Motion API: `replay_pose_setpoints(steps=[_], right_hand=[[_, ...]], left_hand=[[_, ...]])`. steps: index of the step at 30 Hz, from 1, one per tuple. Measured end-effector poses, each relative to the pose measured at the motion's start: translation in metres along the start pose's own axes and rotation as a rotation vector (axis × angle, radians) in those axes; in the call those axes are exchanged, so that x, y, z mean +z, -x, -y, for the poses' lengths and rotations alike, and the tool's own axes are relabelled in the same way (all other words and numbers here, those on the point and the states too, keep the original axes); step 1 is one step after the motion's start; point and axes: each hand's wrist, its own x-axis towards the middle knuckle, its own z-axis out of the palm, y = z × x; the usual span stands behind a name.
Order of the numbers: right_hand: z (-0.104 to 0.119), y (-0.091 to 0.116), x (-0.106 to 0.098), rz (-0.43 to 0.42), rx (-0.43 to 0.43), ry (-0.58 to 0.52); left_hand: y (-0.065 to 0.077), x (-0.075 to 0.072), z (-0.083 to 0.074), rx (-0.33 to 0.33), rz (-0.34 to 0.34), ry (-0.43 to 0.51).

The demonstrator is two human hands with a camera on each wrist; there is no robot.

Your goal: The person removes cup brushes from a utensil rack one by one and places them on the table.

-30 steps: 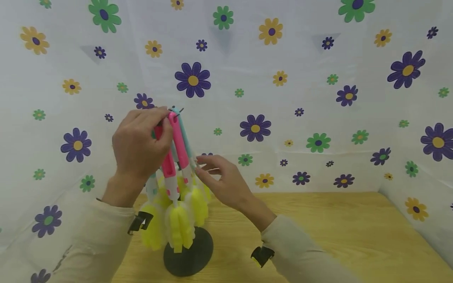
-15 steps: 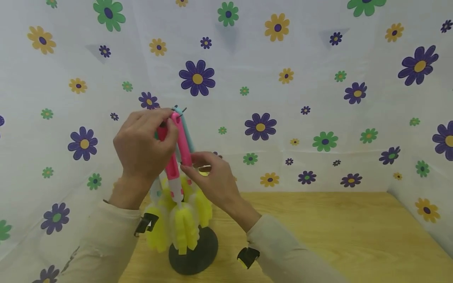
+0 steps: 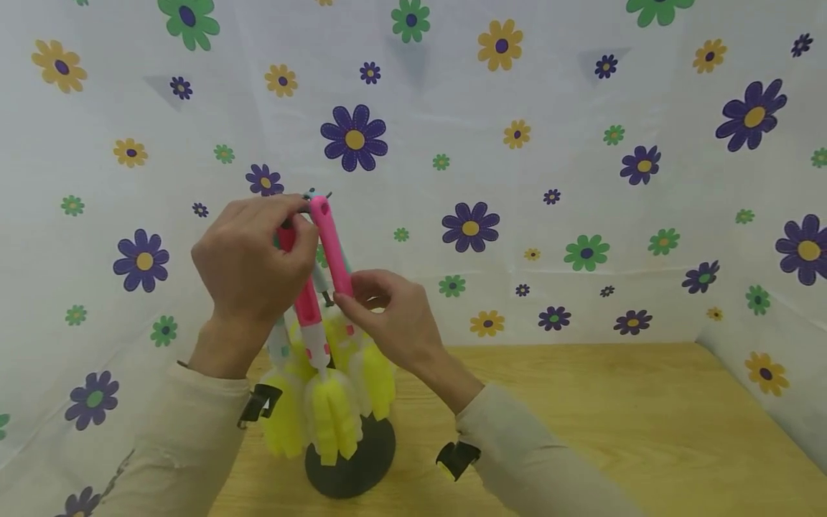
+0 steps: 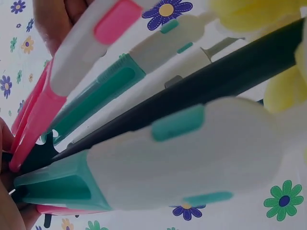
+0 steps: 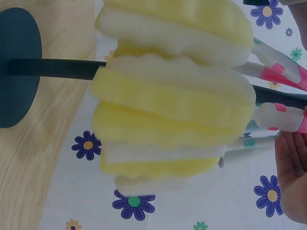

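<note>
Several sponge brushes with yellow and white heads hang round a black stand. My left hand grips the stand's top among the handle ends; its fingertips are partly hidden. My right hand pinches the lower part of a pink-handled sponge brush between thumb and fingers. That handle leans in front of a teal one, its holed top right by a dark hook tip. Another pink handle hangs below my left hand. In the left wrist view, a teal-handled brush is nearest the camera.
The stand's round black base rests on a wooden table. Behind and at both sides hangs a white cloth printed with flowers. A dark band with a small camera is on my right sleeve.
My right hand has moved left from beside the brushes and taken hold of the pink-handled one. The hook through its hole earlier now shows behind its top. My left hand stays at the stand's top.
</note>
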Motion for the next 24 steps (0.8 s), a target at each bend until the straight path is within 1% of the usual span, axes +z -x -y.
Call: replay_pose_setpoints(steps=[2,4,8,10,13,17,20,24], right_hand=[[0.003,0.002,-0.005,-0.003,-0.006,-0.013],[0.012,0.005,-0.01,-0.018,-0.015,-0.023],[0.029,0.013,-0.021,-0.065,-0.034,-0.045],[0.034,0.018,-0.028,-0.091,-0.024,-0.057],[0.036,0.027,-0.041,-0.129,0.01,-0.078],[0.033,0.038,-0.06,-0.203,0.039,-0.092],[0.03,0.044,-0.075,-0.265,0.036,-0.07],[0.025,0.05,-0.093,-0.356,0.025,-0.057]], left_hand=[[-0.002,0.0,-0.002,-0.012,0.017,-0.015],[-0.003,0.0,-0.004,-0.011,0.039,-0.049],[-0.005,-0.002,-0.007,-0.002,0.064,-0.127],[-0.006,-0.003,-0.008,0.002,0.074,-0.152],[-0.006,-0.003,-0.009,0.0,0.09,-0.166],[-0.005,-0.002,-0.011,0.006,0.105,-0.175],[-0.006,-0.002,-0.011,0.014,0.105,-0.181],[-0.007,-0.002,-0.01,0.027,0.089,-0.179]])
